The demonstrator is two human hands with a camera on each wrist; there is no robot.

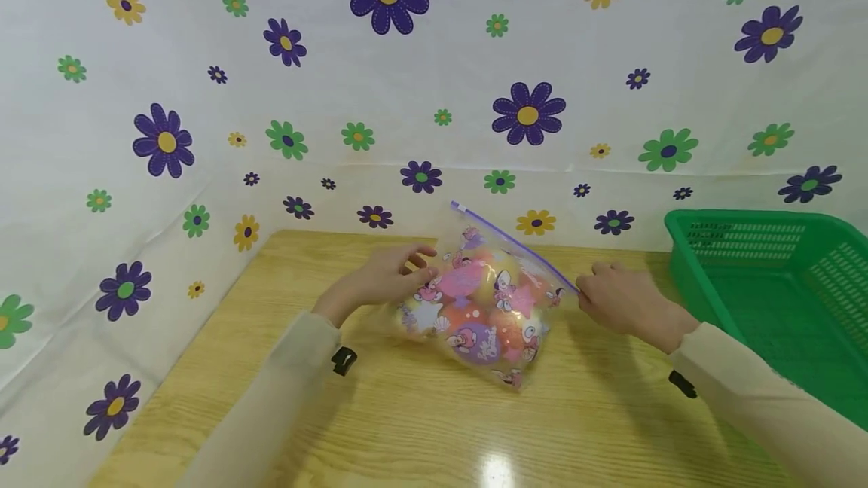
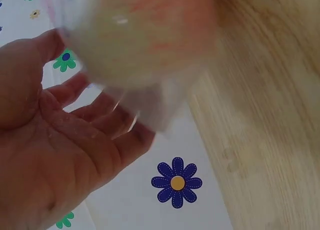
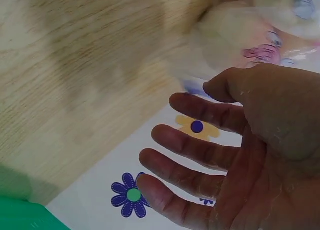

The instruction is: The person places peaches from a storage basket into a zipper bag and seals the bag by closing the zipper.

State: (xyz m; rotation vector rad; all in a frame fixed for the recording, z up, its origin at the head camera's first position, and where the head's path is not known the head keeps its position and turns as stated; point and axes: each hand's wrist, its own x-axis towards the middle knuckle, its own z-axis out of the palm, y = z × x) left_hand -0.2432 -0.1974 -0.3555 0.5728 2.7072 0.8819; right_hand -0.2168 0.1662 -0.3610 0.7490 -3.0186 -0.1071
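Note:
A clear zip bag (image 1: 475, 315) printed with pink and purple cartoon figures bulges with several round orange and yellow things. It leans above the wooden table in the head view, its purple zip strip (image 1: 518, 245) slanting down to the right. At that strip's lower right end, my right hand (image 1: 627, 303) pinches the corner between thumb and index finger; the other fingers spread loosely in the right wrist view. On the bag's left side is my left hand (image 1: 386, 275), fingers loosely bent. The left wrist view has its fingertips (image 2: 140, 135) right at the bag's edge.
A green plastic basket (image 1: 705, 300) with slotted walls stands at the table's right, close beside my right forearm. White cloth (image 1: 434, 81) with printed flowers hangs behind and to the left of the wooden table (image 1: 420, 428).

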